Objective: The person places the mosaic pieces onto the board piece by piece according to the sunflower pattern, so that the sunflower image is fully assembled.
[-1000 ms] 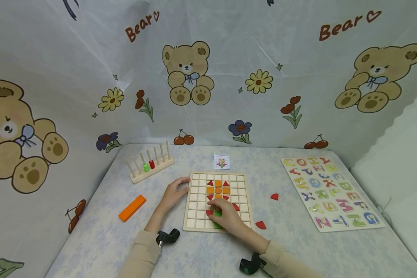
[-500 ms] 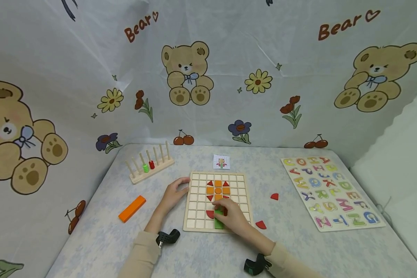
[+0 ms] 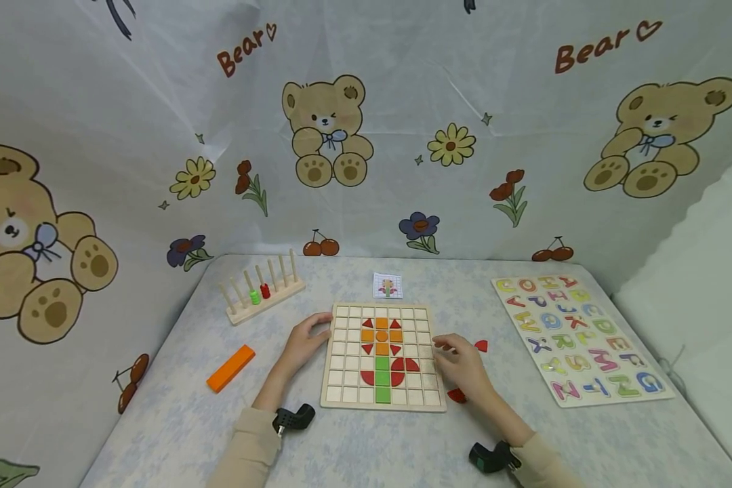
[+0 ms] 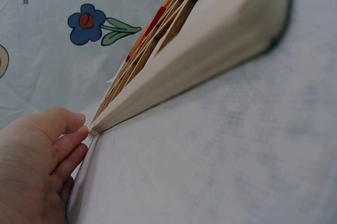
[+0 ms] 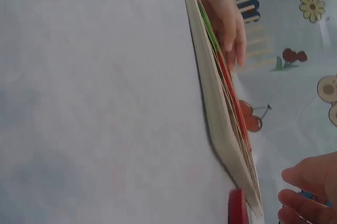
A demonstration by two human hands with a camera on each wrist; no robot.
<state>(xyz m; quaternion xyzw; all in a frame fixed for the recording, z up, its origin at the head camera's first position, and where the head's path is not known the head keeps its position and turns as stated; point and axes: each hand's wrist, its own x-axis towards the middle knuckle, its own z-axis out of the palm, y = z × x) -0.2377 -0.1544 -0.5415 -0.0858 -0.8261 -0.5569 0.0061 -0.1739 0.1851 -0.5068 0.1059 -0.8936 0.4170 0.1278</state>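
A square wooden grid board point(image 3: 348, 396) lies mid-table. Orange squares, an orange circle and red triangles form a cluster on it, above a column of green squares point(image 3: 382, 379). Red quarter-circle pieces point(image 3: 411, 364) sit to the column's right, and another red piece point(image 3: 368, 378) to its left. My left hand point(image 3: 305, 341) touches the board's left edge with thumb and fingers near the upper corner. Just past the right edge is my right hand point(image 3: 465, 369), fingers loosely bent, nothing seen between them. Two loose red quarter-circles point(image 3: 482, 346) lie by it, one partly hidden.
Behind the board lies a small pattern card point(image 3: 388, 285). At the back left stands a wooden peg rack point(image 3: 267, 303) with green and red beads; an orange block point(image 3: 231, 369) lies in front of it. An alphabet puzzle board point(image 3: 579, 339) is on the right.
My right hand has left the green column and moved right, past the board's edge. Red quarter-circles it covered now show on the board. My left hand stays at the left edge.
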